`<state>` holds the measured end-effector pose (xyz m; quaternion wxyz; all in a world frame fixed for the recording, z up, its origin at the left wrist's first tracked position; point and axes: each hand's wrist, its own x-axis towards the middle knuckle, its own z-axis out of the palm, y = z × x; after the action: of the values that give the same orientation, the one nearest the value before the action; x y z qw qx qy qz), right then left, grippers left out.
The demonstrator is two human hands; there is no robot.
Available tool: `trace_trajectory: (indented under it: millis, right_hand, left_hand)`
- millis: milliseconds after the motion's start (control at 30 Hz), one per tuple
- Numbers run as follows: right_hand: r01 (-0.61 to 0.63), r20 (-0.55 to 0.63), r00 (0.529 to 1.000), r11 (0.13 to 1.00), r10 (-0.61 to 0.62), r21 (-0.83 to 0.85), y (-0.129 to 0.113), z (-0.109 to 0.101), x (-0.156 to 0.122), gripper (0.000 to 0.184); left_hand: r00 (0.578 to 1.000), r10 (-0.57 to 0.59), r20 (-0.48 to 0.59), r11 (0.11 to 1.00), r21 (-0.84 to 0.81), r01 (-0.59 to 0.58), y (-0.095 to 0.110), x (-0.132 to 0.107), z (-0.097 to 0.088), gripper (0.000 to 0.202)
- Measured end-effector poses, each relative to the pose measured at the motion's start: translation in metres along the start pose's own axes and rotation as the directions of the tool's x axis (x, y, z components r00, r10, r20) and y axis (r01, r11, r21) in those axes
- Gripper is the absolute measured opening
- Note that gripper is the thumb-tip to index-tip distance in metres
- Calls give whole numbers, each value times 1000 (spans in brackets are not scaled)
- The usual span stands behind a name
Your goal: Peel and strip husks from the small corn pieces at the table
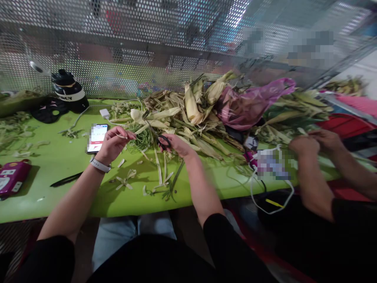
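My left hand [112,144], with a pale band on its wrist, pinches a thin pale strip of husk [121,136] between closed fingers. My right hand [175,146] is closed round black-handled scissors [164,142]; their blades point up and away, toward the husks. Between the hands lies a tangle of green string-like shreds [144,138]. Just beyond them spreads a big heap of dried corn husks [167,103], with whole pale husks on top. Cut scraps of husk [127,181] are scattered on the green tabletop [118,204] below my hands.
A lit phone [98,138], black bottle [70,92], black knife-like tool [66,179] and purple device [13,179] are on the left. A pink plastic bag [244,104] sits on the heap's right. Farther right, a co-worker's hands [316,143] work. Perforated metal panel [165,51] stands behind.
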<state>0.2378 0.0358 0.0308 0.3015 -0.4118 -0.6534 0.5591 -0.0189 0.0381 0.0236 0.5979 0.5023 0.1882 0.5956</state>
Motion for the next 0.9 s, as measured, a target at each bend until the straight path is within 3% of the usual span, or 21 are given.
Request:
trace_trajectory:
  millis: [433,700,833,900]
  right_hand:
    - [47,-146,989,996,-36,71,2,-4,1,41]
    - [70,-197,979,996,-58,54,4,-10,1,41]
    - [82,-286,955,997,-81,-9,10,-18,2,41]
    - [19,-334,940,991,-63,-132,15,-22,4,40]
  left_hand:
    - [994,-78,-77,997,-12,78,-1,0,-2,7]
    - [993,-69,-91,997,-47,65,1,3,-2,12]
    - [985,-89,-151,994,-79,78,0,4,-5,14]
    - [982,-99,-163,993,-76,88,0,4,-4,14]
